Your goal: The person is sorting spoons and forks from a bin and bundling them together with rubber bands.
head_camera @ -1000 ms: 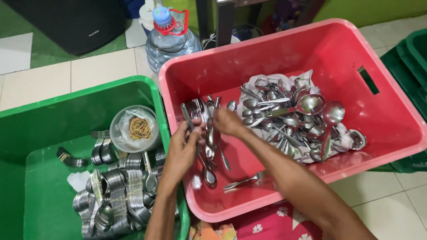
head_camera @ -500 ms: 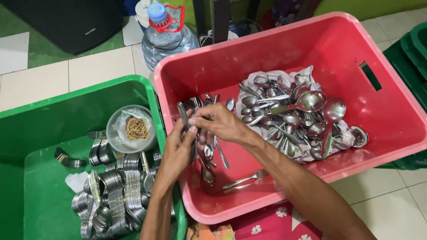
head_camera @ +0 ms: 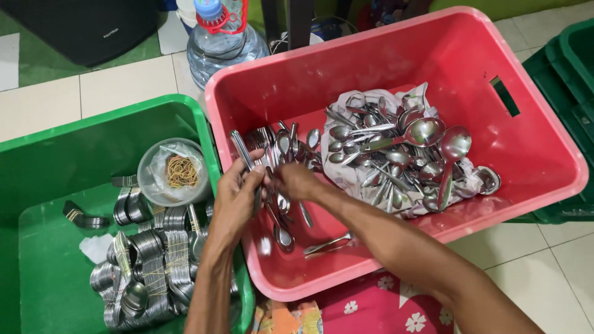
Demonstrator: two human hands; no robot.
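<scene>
Both of my hands meet over the left part of a red plastic tub (head_camera: 346, 74). My left hand (head_camera: 234, 199) and my right hand (head_camera: 296, 182) are closed around a fanned bunch of steel spoons (head_camera: 272, 145), handles and bowls sticking up and down out of the grip. A big loose heap of spoons (head_camera: 399, 151) lies on a clear plastic sheet in the middle of the tub. A couple of single spoons (head_camera: 325, 245) rest on the tub floor below my hands.
A green tub (head_camera: 74, 148) at the left holds bound bundles of spoons (head_camera: 151, 263) and a clear round container of rubber bands (head_camera: 174, 172). A large water bottle (head_camera: 219, 40) stands behind. Another green crate (head_camera: 572, 55) is at the right edge.
The bunch of spoons has stayed in both hands; the hands shifted slightly left and closer together around it.
</scene>
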